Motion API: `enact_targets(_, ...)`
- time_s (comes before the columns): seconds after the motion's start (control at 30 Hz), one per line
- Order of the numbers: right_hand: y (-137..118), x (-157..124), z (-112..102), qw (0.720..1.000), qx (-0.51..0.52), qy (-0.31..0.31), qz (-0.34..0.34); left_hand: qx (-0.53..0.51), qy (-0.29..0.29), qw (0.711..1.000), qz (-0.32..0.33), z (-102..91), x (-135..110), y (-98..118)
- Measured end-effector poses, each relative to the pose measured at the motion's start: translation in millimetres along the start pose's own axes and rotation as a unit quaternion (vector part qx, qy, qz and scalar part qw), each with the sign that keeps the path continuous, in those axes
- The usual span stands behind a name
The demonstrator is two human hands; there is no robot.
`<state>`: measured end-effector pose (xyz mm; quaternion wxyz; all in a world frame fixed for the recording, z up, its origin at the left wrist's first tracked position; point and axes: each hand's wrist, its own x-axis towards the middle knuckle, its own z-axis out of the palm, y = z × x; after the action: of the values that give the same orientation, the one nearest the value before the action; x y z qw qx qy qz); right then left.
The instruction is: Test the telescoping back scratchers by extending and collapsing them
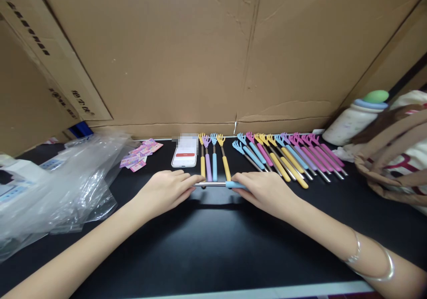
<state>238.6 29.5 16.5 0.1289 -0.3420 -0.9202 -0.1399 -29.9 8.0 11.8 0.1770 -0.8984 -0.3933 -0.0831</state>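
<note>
My left hand (167, 191) and my right hand (263, 191) hold one telescopic back scratcher (220, 184) crosswise between them, just above the black table (207, 241). The left fingers pinch its metal rod end. The right fingers close on its blue grip. Right behind it lie several scratchers in a neat group (213, 159), with yellow, purple and blue handles. A longer slanted row of scratchers (290, 154) lies to the right, in blue, pink, yellow and purple.
A phone (184, 156) lies left of the neat group, with small pink packets (140, 154) beside it. Crumpled clear plastic bags (63, 183) cover the left. A bottle (356, 117) and a tote bag (396, 157) sit at the right. Cardboard walls (200, 54) stand behind.
</note>
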Motion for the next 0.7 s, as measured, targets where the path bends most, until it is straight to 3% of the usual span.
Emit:
enact_targets(0.2, 7, 2, -5, 1.0, -0.009, 0.009, 0.008, 0.023, 0.01, 1.0, -0.006, -6.9, 0, -7)
enact_targets(0.47, 28, 3, -11, 0.998, -0.034, 0.031, 0.036, 0.078, 0.09, 0.993, -0.022, -7.0, -2, -28)
enact_targets(0.7, 36, 2, -11, 0.997, -0.053, 0.038, 0.028, 0.105, 0.114, 0.988, -0.019, -6.0, -3, -28)
